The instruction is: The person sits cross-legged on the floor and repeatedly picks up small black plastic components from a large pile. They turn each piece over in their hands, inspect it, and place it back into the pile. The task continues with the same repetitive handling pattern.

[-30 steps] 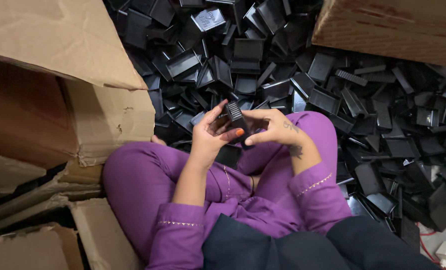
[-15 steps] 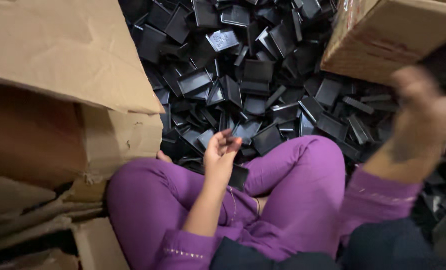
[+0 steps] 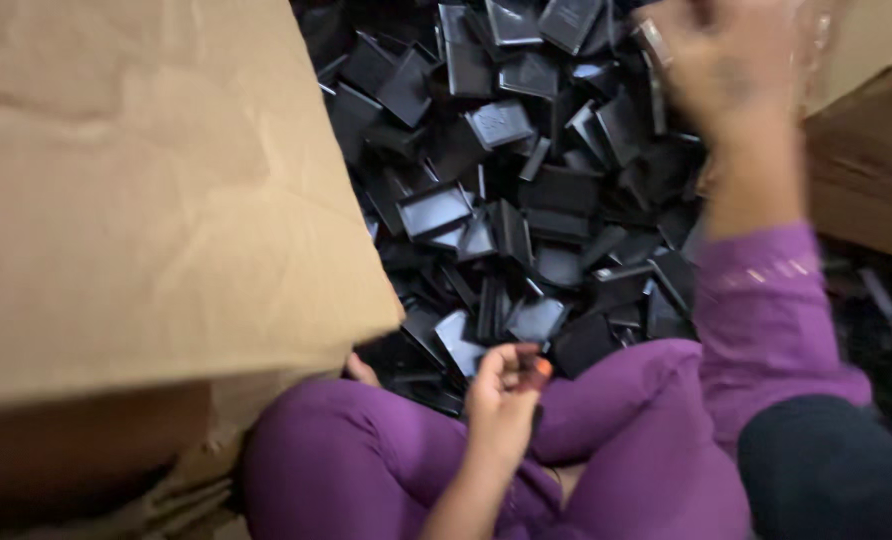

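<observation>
Since the frame half a sec earlier, the view had swung left and closer: the big cardboard box (image 3: 156, 190) filled more of the left side, and the right hand (image 3: 726, 60) had gone up to the top right edge, blurred by motion.

Left hand (image 3: 504, 395) sat low, just above the purple-clad knees (image 3: 366, 450), fingers curled loosely inward, thumb toward fingertips. A small reddish-orange spot showed at the fingertips; couldn't tell if that was a held bit or a nail. No black piece clearly in its grip.

Right hand was raised well above the pile, w/ its purple sleeve (image 3: 766, 300) running down to the body. Too smeared to tell how open it was or whether it held anything.

Pile of black plastic pieces (image 3: 526, 200), flat, roughly rectangular, tray-like, lay straight ahead of the knees and spread up and right, heaped at all angles, so no single long axis. Nearest pieces, e.g. a light-catching one (image 3: 538, 318), lay just beyond the left hand's fingertips, almost touching. So the left hand was by far the nearer to the pile; the right was lifted off it, near a second cardboard box (image 3: 866, 170) at the right edge.
</observation>
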A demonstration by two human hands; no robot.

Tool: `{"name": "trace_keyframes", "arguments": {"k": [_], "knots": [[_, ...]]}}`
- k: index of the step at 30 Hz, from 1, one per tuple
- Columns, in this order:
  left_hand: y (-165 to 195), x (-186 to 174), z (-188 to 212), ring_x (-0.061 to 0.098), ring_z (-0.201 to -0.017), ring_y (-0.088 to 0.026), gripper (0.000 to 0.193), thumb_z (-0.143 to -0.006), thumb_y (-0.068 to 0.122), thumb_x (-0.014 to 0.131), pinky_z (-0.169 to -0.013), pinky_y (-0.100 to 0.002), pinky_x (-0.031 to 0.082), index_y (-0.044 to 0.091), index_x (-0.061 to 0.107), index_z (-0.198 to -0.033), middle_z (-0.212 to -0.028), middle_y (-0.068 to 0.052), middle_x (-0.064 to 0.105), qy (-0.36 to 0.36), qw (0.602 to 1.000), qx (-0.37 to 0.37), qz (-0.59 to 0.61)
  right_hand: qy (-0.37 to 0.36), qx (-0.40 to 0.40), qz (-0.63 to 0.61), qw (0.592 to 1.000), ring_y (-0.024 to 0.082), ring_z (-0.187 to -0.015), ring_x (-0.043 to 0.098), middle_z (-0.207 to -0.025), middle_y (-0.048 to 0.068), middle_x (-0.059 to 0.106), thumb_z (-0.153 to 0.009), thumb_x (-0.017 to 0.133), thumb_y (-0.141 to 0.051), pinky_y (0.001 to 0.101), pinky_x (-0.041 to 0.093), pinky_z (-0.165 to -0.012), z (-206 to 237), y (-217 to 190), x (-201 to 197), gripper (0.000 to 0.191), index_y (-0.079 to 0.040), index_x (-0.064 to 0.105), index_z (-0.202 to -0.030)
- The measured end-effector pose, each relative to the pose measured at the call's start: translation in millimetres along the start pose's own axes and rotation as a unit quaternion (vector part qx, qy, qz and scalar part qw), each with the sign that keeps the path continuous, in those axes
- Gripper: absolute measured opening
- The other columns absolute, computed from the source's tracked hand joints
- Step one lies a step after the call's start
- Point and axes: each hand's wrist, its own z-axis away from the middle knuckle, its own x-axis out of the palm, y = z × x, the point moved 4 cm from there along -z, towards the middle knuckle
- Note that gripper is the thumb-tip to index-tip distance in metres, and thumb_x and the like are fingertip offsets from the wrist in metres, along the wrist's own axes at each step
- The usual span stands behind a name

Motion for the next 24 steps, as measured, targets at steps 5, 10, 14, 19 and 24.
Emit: {"name": "trace_keyframes", "arguments": {"k": [5,10,14,19,24], "knots": [[5,-7,5,0.063,-0.087,-0.007,0.025,-0.09,0.01,0.076,-0.079,-0.022,0.054,0.004,0.068,-0.113,-0.099,0.0,0.072,0.014,1.0,-0.011,0.012,-0.237,-0.038,0.055,0.969,0.036,-0.141,0.04,-0.15,0.013,0.051,-0.088,0.071,-0.059,0.0672,0.036,-0.104,-17,20,226,0.068,-0.021,0.06,-0.143],[4,-13,4,0.065,-0.089,-0.006,0.025,-0.091,0.008,0.075,-0.08,-0.022,0.054,0.005,0.067,-0.114,-0.101,0.001,0.072,0.022,1.0,-0.014,0.002,-0.254,0.052,0.1,0.961,0.03,-0.155,-0.002,-0.171,0.006,0.022,-0.085,0.061,-0.071,0.0875,0.007,-0.103,25,22,280,0.081,-0.029,0.047,-0.153],[-5,-14,2,0.063,-0.089,-0.007,0.025,-0.092,0.007,0.074,-0.081,-0.022,0.053,0.003,0.067,-0.116,-0.102,-0.001,0.071,0.008,1.0,-0.005,0.03,-0.382,0.05,0.164,0.908,0.032,-0.155,-0.009,-0.165,-0.002,0.028,-0.086,0.047,-0.082,0.0875,-0.001,-0.103,92,19,256,0.093,-0.023,0.038,-0.156],[-16,-16,-12,0.066,-0.09,-0.009,0.025,-0.091,0.007,0.074,-0.082,-0.024,0.055,0.003,0.067,-0.114,-0.1,-0.002,0.072,0.011,0.999,0.037,-0.035,-0.438,-0.006,0.117,0.891,0.039,-0.156,0.02,-0.154,0.003,0.046,-0.103,0.026,-0.057,0.0805,0.01,-0.116,192,0,225,0.058,-0.032,0.058,-0.145],[-17,-35,-38,0.067,-0.093,-0.012,0.036,-0.088,0.012,0.077,-0.084,-0.026,0.056,0.004,0.063,-0.121,-0.11,-0.005,0.071,0.069,0.983,0.111,-0.132,-0.486,0.159,-0.015,0.86,0.033,-0.143,0.035,-0.146,0.012,0.046,-0.083,0.057,-0.073,0.0758,0.027,-0.105,238,-24,163,0.079,-0.02,0.054,-0.141]]}}
